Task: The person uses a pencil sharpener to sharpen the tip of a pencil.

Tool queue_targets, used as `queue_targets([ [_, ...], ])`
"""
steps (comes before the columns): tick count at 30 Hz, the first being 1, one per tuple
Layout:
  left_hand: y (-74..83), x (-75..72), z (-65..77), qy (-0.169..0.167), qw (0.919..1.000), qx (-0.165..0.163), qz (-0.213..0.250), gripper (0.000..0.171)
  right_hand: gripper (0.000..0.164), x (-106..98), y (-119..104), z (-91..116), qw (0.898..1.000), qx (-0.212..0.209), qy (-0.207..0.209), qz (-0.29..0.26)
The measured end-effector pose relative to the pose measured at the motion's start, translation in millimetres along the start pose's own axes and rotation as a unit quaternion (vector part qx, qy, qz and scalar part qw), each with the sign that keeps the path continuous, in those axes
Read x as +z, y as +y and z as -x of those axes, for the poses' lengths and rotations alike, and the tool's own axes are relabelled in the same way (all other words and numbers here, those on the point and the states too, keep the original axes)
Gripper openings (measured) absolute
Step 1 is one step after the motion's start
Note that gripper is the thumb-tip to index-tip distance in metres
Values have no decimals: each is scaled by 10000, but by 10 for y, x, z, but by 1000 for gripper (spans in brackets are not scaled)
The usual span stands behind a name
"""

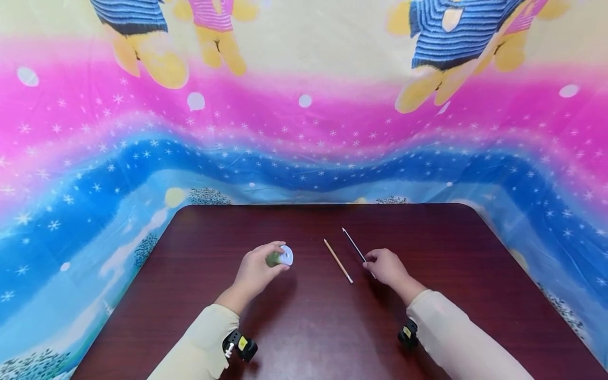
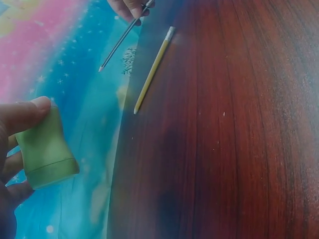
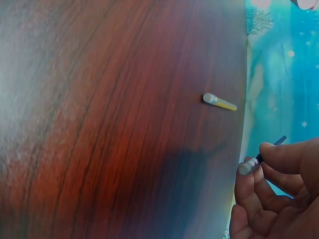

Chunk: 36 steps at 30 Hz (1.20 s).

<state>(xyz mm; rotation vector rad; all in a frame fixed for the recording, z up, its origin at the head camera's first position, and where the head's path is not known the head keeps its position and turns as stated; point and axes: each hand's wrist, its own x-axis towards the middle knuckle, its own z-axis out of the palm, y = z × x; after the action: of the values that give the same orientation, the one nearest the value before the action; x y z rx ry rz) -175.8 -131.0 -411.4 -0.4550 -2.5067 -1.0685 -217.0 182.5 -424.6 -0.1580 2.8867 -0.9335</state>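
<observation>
My left hand (image 1: 256,266) grips a green pencil sharpener (image 2: 49,152) raised over the table; its round white end (image 1: 287,255) with a small dark hole faces right. The thumb and spread fingers hold it from both sides. On the right, my right hand (image 1: 387,266) pinches a dark pencil (image 1: 353,244) between thumb and fingers near its eraser end (image 3: 244,169). The pale tip of this pencil points away and to the left. Between the hands a yellow pencil (image 1: 338,260) lies on the table, its white eraser toward me.
The dark reddish wood table (image 1: 304,338) has rounded far corners. A patterned cloth (image 1: 304,121) in pink and blue, with snowflakes and bears, hangs behind the table and along its sides. Black wrist cameras (image 1: 239,345) sit under both forearms.
</observation>
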Motion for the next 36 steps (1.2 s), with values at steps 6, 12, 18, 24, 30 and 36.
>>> queue_targets([
  [6, 11, 30, -18, -2, 10000, 63, 5, 31, 23, 15, 53, -58, 9996, 126, -71, 234],
  [12, 3, 56, -39, -73, 9999, 133, 65, 30, 24, 55, 89, -112, 9979, 337, -245, 498],
  [18, 6, 76, -52, -31, 9999, 115, 22, 31, 20, 88, 78, -136, 9965, 362, -256, 710],
  [24, -2, 97, -61, 22, 10000, 84, -38, 31, 16, 109, 66, -142, 9955, 407, -259, 815],
  [30, -22, 120, -80, 101, 9999, 1, -125, 32, 17, 125, 62, -148, 9948, 495, -196, 867],
  [36, -41, 125, -92, 188, 9995, -216, -100, 36, 16, 157, 82, -173, 9941, 484, -20, 969],
])
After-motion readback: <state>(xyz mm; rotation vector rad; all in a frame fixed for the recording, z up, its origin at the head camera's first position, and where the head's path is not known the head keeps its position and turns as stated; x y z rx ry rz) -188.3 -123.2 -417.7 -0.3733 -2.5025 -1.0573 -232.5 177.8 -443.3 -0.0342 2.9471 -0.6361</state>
